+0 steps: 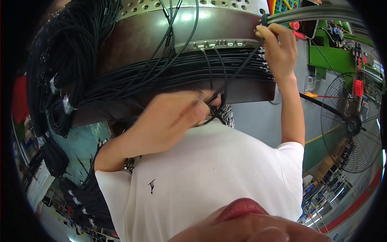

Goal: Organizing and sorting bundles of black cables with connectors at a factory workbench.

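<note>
A black cable [242,67] runs slantwise between my two hands in front of the table edge. My right hand [281,50] is raised at the far right, its thumb and index finger closed on the cable's upper end. That end is beside a dark wrapped piece [264,19] at the tip of a grey metal bar. Close to my chest, my left hand [177,117] is closed round the lower part of the cable, smeared by motion. A metal socket strip [223,43] lies on the brown table, with two thin cables plugged into it.
Many black cables [161,72] lie lengthwise along the brown table [141,38], their connector ends by my right wrist. Thick tied cable coils [74,48] hang at the left. A perforated metal plate [193,3] borders the far side. A caged fan [352,125] stands at the right.
</note>
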Motion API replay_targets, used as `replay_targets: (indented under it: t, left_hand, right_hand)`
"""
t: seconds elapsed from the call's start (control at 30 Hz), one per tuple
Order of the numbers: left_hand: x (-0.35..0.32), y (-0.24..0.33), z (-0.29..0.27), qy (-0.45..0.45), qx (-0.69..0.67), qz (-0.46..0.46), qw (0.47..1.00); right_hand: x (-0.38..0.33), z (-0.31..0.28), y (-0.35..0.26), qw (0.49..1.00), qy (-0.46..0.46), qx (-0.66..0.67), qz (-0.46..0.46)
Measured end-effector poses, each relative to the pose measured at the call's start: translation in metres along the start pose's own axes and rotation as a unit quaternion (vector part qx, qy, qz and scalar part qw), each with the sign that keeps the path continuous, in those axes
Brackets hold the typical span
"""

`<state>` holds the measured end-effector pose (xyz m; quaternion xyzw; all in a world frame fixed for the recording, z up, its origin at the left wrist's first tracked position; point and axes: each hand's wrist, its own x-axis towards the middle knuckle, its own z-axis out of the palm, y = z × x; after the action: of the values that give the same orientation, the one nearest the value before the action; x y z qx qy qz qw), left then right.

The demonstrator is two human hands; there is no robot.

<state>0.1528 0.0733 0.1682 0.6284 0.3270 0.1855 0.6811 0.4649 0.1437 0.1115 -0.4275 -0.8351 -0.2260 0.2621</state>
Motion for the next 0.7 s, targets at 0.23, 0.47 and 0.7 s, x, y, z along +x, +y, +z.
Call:
replay_targets:
  t: [0.23,0.47,0.7]
  left_hand:
    - [0.013,0.024,-0.088,0.184,-0.262,0.176,0.931]
    - [0.059,-0.003,-0.008,0.077,-0.231,-0.056,0.968]
    - [0.068,0.000,-0.003,0.039,-0.244,-0.069,0.967]
  right_hand:
    - [0.006,0.007,-0.043,0.936,-0.033,0.338,0.090]
    - [0.016,0.004,-0.040,0.966,-0.082,0.244,-0.007]
    - [0.030,0.001,-0.039,0.969,-0.138,0.200,-0.047]
